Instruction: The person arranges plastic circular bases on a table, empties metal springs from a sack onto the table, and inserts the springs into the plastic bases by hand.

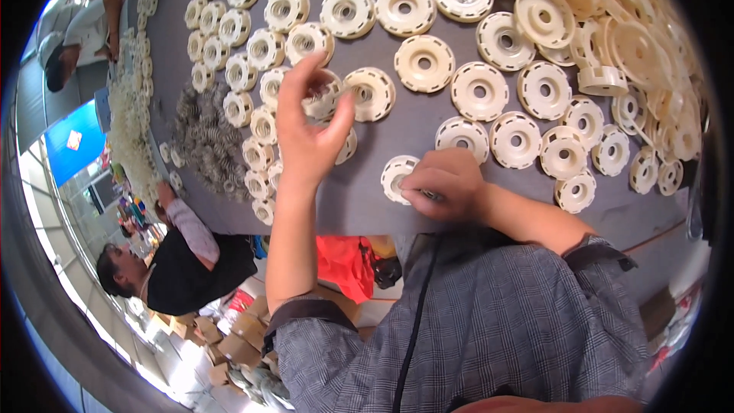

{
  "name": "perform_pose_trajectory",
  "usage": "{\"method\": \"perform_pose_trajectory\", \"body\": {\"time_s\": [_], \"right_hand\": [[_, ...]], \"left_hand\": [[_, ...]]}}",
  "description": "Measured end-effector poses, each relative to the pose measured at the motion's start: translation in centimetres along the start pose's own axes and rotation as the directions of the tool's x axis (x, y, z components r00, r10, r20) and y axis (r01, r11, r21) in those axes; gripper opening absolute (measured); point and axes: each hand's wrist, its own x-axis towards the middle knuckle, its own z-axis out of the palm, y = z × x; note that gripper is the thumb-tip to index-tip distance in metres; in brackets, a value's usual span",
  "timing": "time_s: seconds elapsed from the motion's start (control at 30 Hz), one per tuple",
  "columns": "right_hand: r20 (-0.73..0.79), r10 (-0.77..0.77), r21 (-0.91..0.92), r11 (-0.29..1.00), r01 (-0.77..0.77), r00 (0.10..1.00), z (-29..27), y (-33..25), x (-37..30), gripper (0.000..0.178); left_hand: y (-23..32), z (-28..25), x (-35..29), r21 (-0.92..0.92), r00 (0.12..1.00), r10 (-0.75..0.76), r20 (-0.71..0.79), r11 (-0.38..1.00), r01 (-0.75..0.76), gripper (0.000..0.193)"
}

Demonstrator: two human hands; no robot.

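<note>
My left hand (310, 126) reaches over the table, thumb and index finger spread in a curve. Behind those fingers lies a cream plastic disc with a coil spring in it, and another cream disc (375, 95) sits by the thumb tip. My right hand (447, 183) is closed in a loose fist near the table's front edge. Its fingertips touch a small slotted cream disc (392, 177) lying flat. A bit of grey metal, seemingly a coil spring (430, 194), peeks out under the curled fingers; the rest is hidden.
Rows of discs with springs (287, 9) cover the left, beside a heap of grey coil springs (206, 138). Slotted discs (479, 92) lie right of centre; stacked cream rings (638, 50) crowd the far right. At left, another person (191, 268) works over a pale heap (130, 134).
</note>
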Motion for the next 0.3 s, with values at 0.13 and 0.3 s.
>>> {"method": "perform_pose_trajectory", "body": {"time_s": [0.13,0.3], "right_hand": [[-0.023,-0.004,-0.015,1.000,0.003,1.000,0.0,0.1,0.0,0.019],[-0.038,0.067,-0.008,0.998,-0.067,0.997,-0.7,0.1,0.7,0.013]], "left_hand": [[-0.9,2.8,4.8,0.036,0.969,0.161,0.185,0.985,-0.170,0.039],[-1.1,5.6,7.2,0.249,0.954,0.138,0.266,0.946,-0.206,0.035]]}}
